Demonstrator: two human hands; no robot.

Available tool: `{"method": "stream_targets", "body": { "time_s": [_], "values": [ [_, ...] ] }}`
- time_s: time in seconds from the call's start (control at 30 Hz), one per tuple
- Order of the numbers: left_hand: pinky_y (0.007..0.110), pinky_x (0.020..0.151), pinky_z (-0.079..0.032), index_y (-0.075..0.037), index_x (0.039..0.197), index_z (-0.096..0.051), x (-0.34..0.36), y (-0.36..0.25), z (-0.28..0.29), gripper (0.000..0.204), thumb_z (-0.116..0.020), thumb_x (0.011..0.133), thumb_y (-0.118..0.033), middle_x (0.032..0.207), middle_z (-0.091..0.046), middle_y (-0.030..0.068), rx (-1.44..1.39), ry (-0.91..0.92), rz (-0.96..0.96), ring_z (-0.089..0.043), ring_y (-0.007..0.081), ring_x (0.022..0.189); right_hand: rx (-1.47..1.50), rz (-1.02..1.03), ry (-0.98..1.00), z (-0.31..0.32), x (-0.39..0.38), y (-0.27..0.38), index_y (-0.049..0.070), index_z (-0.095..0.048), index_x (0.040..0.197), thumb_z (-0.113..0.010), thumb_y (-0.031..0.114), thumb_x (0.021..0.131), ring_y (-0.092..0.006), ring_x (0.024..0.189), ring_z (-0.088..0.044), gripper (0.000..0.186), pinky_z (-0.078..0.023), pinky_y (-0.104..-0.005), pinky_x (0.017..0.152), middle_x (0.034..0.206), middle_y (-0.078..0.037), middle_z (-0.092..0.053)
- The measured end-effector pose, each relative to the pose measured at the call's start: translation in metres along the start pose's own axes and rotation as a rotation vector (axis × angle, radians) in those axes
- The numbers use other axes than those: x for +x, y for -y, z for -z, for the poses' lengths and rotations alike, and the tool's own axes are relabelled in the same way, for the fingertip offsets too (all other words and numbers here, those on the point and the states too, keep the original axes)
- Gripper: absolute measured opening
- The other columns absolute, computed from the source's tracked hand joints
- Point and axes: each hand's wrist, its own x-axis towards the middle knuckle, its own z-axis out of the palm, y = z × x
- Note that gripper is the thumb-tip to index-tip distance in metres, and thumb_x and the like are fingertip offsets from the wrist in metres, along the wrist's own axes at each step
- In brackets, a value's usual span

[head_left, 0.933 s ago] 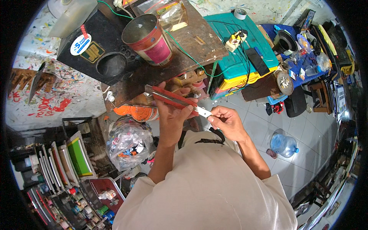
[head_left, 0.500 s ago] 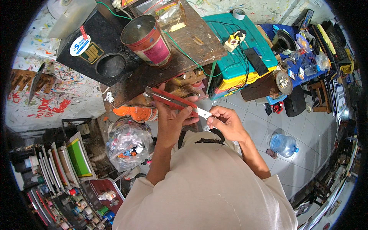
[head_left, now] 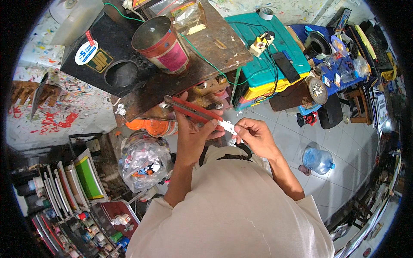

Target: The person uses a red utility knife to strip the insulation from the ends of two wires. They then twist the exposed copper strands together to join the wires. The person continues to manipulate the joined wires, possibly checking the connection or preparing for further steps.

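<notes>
My left hand (head_left: 189,144) is closed around a long red bar (head_left: 195,111) with a dark groove along it. The bar slants down to the right in front of my body. From its lower right end sticks a flat white piece (head_left: 226,126) with a small dark hole near its tip. Thumb and fingers of my right hand (head_left: 258,139) pinch the tip of this white piece. How the piece sits against the bar is partly hidden by my left thumb and fingers.
Ahead stands a dark wooden table (head_left: 226,49) with a paint-stained bucket (head_left: 144,41) beside a black speaker box (head_left: 88,73). A teal-lidded box (head_left: 241,32) is to its right. A stuffed clear bag (head_left: 144,167) lies left, a blue water jug (head_left: 317,161) on the right floor.
The view has shifted slightly. Both hands keep their grip on the red bar and the white piece, with only a slight movement of the right fingers.
</notes>
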Motion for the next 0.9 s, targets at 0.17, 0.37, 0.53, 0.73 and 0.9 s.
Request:
{"method": "stream_targets", "body": {
  "time_s": [0.17, 0.37, 0.53, 0.73, 0.9],
  "values": [
    [0.038, 0.077, -0.063, -0.024, 0.15, -0.007, 0.0, 0.003, 0.0, 0.089, -0.061, 0.086, 0.008, 0.115, -0.061, 0.02, -0.02, 0.006, -0.006, -0.066, 0.0238, 0.1, -0.009, -0.013, -0.011, 0.0, -0.002, 0.004, 0.001, -0.065, 0.086, -0.061, 0.018, 0.095, -0.0045, 0.069, -0.055, 0.019, -0.045, -0.0231, 0.063, 0.079, -0.001, -0.066],
    [0.038, 0.079, -0.062, -0.019, 0.15, -0.01, -0.001, 0.009, 0.0, 0.088, -0.064, 0.085, 0.007, 0.114, -0.062, 0.0202, 0.0, 0.022, -0.045, -0.066, 0.0259, 0.104, -0.009, -0.03, -0.025, -0.001, -0.003, 0.009, 0.0, -0.065, 0.085, -0.061, 0.016, 0.095, -0.0047, 0.068, -0.054, 0.019, -0.044, -0.0225, 0.061, 0.077, -0.001, -0.066],
    [0.037, 0.079, -0.062, -0.017, 0.15, -0.011, -0.001, 0.009, -0.002, 0.088, -0.066, 0.085, 0.006, 0.112, -0.064, 0.0201, -0.008, 0.022, -0.054, -0.066, 0.0261, 0.103, -0.028, -0.027, -0.033, -0.001, -0.003, 0.01, -0.001, -0.065, 0.087, -0.062, 0.017, 0.094, -0.0048, 0.068, -0.054, 0.019, -0.045, -0.0225, 0.061, 0.079, -0.001, -0.066],
    [0.034, 0.078, -0.062, -0.017, 0.15, -0.012, 0.0, 0.008, -0.001, 0.088, -0.067, 0.084, 0.005, 0.112, -0.064, 0.0195, 0.021, -0.009, 0.002, -0.067, 0.0252, 0.102, 0.008, -0.016, -0.02, 0.0, -0.006, 0.007, -0.001, -0.067, 0.097, -0.064, 0.015, 0.093, -0.0056, 0.074, -0.058, 0.016, -0.047, -0.0222, 0.063, 0.083, -0.002, -0.067],
    [0.034, 0.077, -0.062, -0.018, 0.15, -0.012, 0.002, 0.006, -0.004, 0.087, -0.065, 0.085, 0.005, 0.116, -0.063, 0.02, -0.055, -0.034, 0.096, -0.067, 0.0257, 0.101, 0.062, -0.017, 0.037, 0.004, -0.011, 0.005, 0.0, -0.068, 0.105, -0.067, 0.011, 0.091, -0.0057, 0.078, -0.062, 0.018, -0.047, -0.0206, 0.06, 0.087, -0.003, -0.07]
  ]
}}
